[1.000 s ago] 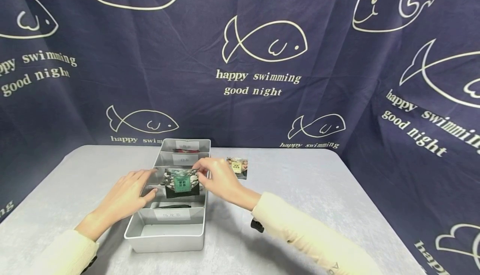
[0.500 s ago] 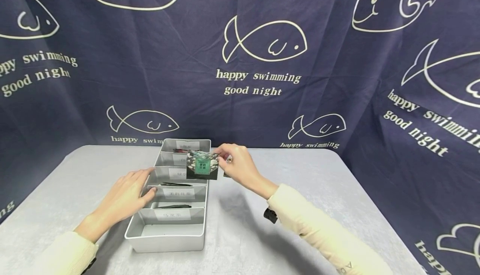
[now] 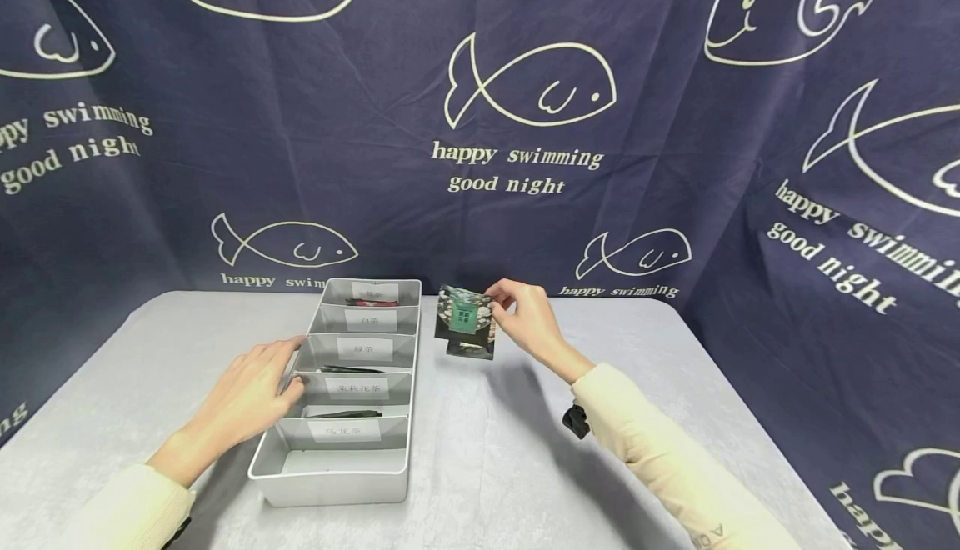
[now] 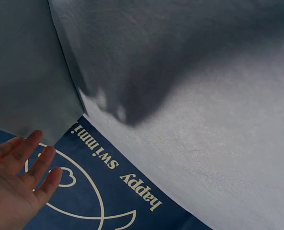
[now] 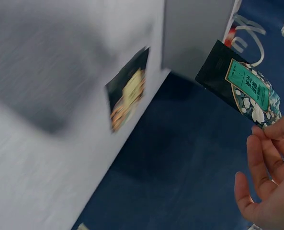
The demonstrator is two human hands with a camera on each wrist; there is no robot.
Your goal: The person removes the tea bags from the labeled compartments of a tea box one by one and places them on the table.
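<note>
My right hand pinches a dark tea sachet with a green label by its edge, holding it above the table right of the grey divided box. In the right wrist view the green-labelled sachet hangs tilted between thumb and fingertips. A second tea sachet with a yellow label lies on the table, partly hidden behind the held one in the head view. My left hand rests against the box's left side, fingers fairly straight in the left wrist view.
Paper labels with Chinese characters mark the box's compartments. Dark sachets stand in two middle compartments, and a red one in the far one. A navy curtain with fish prints hangs behind the table.
My right hand has carried the green-labelled sachet from above the box to the right, over the yellow-labelled sachet. My left hand has stayed at the box's side.
</note>
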